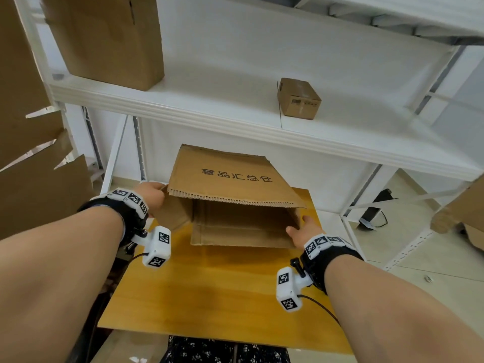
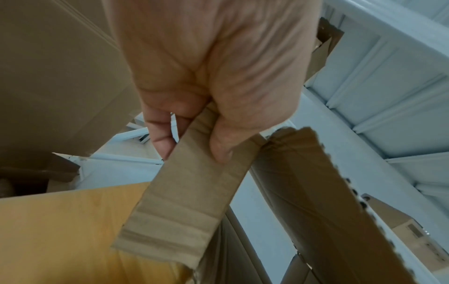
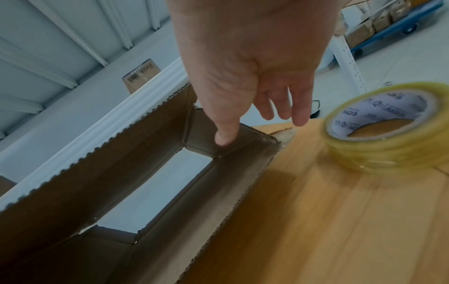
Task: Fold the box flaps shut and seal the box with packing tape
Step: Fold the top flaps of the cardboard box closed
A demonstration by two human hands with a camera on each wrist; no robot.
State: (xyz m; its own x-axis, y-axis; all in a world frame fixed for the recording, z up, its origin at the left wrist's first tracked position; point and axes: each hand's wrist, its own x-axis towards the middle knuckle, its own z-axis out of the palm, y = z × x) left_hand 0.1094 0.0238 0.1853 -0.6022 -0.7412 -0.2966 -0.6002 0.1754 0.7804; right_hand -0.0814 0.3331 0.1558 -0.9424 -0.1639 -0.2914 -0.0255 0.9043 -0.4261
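A brown cardboard box (image 1: pixel 230 176) lies on its side on the yellow wooden table (image 1: pixel 222 297), its open end toward me and a printed flap on top. My left hand (image 1: pixel 152 195) pinches the left side flap (image 2: pixel 184 201) between thumb and fingers (image 2: pixel 192 142). My right hand (image 1: pixel 301 231) is at the box's right side. Its thumb touches the inner face of the right flap (image 3: pixel 233 146), and its fingers (image 3: pixel 257 92) hang loose past the edge. The box is open at its far end too. A roll of clear packing tape (image 3: pixel 388 134) lies flat on the table just right of that hand.
White metal shelving (image 1: pixel 235 121) stands right behind the table, with a small closed carton (image 1: pixel 298 102) and a big carton (image 1: pixel 110 40) on the shelf above the box. More cardboard stands at the far left (image 1: pixel 31 179) and right (image 1: pixel 461 210).
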